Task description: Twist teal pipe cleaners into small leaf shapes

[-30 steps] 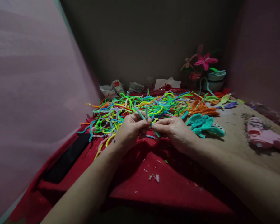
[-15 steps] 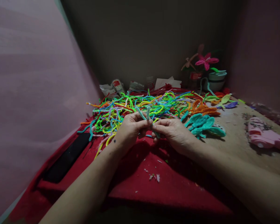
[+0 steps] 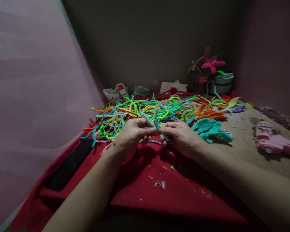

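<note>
Between my two hands is a pale teal pipe cleaner, bent so that two ends stick up in a V. My left hand pinches it between thumb and fingers. From the other side my right hand pinches it too, with a short part showing below the fingertips. Just behind the hands lies a tangled heap of many-coloured pipe cleaners. Close to the right hand rests a bunch of teal pipe-cleaner petals.
Orange petals lie behind the teal bunch. A pink glue gun is at right, a black phone-like slab at left. A pink flower and a teal pot stand at back. Scraps dot the red cloth.
Both hands have shifted slightly, the left a little to the left. The pipe cleaner has moved a bit to the right and its upright end leans differently.
</note>
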Demonstrator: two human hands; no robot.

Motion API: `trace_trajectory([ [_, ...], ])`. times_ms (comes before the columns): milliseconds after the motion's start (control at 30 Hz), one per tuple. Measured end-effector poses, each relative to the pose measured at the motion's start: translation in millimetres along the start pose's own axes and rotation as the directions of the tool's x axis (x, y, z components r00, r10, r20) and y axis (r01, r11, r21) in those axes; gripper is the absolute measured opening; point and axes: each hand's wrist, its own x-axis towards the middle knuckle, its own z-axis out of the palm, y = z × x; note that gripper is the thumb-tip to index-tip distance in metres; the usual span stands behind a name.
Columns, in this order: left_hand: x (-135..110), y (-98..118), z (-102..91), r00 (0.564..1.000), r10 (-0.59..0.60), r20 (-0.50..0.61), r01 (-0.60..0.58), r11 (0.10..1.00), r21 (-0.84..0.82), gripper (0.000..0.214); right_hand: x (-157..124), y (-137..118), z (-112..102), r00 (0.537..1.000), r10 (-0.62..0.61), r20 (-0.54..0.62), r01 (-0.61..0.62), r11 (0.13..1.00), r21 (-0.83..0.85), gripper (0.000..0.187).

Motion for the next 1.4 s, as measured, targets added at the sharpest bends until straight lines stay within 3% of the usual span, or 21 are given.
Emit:
trace_trajectory([
  [133, -2, 5, 1.6, 0.986, 0.158, -0.058, -0.151, 0.981, 0.119, 0.012, 3, -1, -3, 1.000, -0.025, 0.015, 0.024, 0.999, 0.044, 0.012],
  [267, -2, 4, 4.5, 0.921, 0.387, -0.034, -0.354, 0.872, 0.337, 0.013, 3, -3, -4, 0.998, -0.038, 0.049, 0.037, 0.999, 0.017, 0.009],
  [400, -2, 0, 1.2, 0.837, 0.543, 0.066, -0.471, 0.653, 0.593, 0.012, 1, -6, -4, 0.998, -0.024, 0.061, 0.027, 0.998, -0.054, 0.011],
  [533, -2, 3, -0.8, 0.755, 0.624, 0.201, -0.519, 0.382, 0.764, 0.012, -2, -13, -4, 0.992, -0.057, 0.108, 0.082, 0.968, -0.238, 0.016],
  [600, -4, 8, 0.0, 0.747, 0.604, 0.279, -0.519, 0.267, 0.812, 0.016, -3, -15, -3, 0.987, -0.099, 0.128, 0.141, 0.913, -0.383, 0.019],
  [633, -5, 11, 0.4, 0.763, 0.577, 0.291, -0.506, 0.253, 0.824, 0.017, -4, -15, -2, 0.982, -0.138, 0.133, 0.185, 0.862, -0.473, 0.020],
  [700, -7, 15, 0.1, 0.852, 0.463, 0.244, -0.434, 0.363, 0.824, 0.016, -6, -13, 0, 0.952, -0.263, 0.160, 0.301, 0.689, -0.659, 0.019],
  [767, -8, 16, -1.9, 0.966, 0.227, 0.124, -0.245, 0.652, 0.718, 0.015, -9, -10, 2, 0.874, -0.416, 0.251, 0.434, 0.435, -0.789, 0.017],
  [800, -7, 15, -3.3, 0.994, 0.073, 0.085, -0.109, 0.799, 0.592, 0.017, -11, -8, 3, 0.820, -0.481, 0.311, 0.489, 0.307, -0.817, 0.017],
  [833, -6, 14, -4.8, 0.994, -0.072, 0.086, 0.029, 0.904, 0.427, 0.019, -13, -7, 4, 0.766, -0.529, 0.365, 0.530, 0.198, -0.825, 0.017],
  [900, -4, 10, -6.9, 0.951, -0.247, 0.188, 0.235, 0.968, 0.086, 0.023, -16, -5, 6, 0.678, -0.599, 0.426, 0.576, 0.074, -0.814, 0.018],
  [933, -3, 9, -7.4, 0.929, -0.271, 0.251, 0.290, 0.956, -0.045, 0.025, -17, -5, 6, 0.658, -0.628, 0.415, 0.582, 0.076, -0.809, 0.019],
  [1000, -1, 8, -7.6, 0.913, -0.264, 0.311, 0.331, 0.925, -0.187, 0.024, -17, -7, 6, 0.693, -0.647, 0.319, 0.567, 0.215, -0.795, 0.017],
  [1100, -3, 12, -8.2, 0.953, -0.217, 0.210, 0.263, 0.939, -0.220, 0.015, -14, -11, 5, 0.831, -0.542, 0.125, 0.471, 0.567, -0.676, 0.015],
  [1200, -6, 15, -9.9, 0.992, -0.097, 0.086, 0.109, 0.982, -0.152, 0.011, -11, -15, 5, 0.915, -0.401, 0.045, 0.371, 0.791, -0.486, 0.016],
  [1300, -7, 15, -8.7, 0.999, 0.052, 0.012, -0.051, 0.998, -0.048, 0.014, -10, -17, 4, 0.939, -0.341, 0.044, 0.335, 0.879, -0.339, 0.018],
  [1400, -7, 14, -3.8, 0.988, 0.155, -0.012, -0.154, 0.987, 0.052, 0.011, -11, -16, 4, 0.945, -0.322, 0.062, 0.326, 0.898, -0.297, 0.019],
])
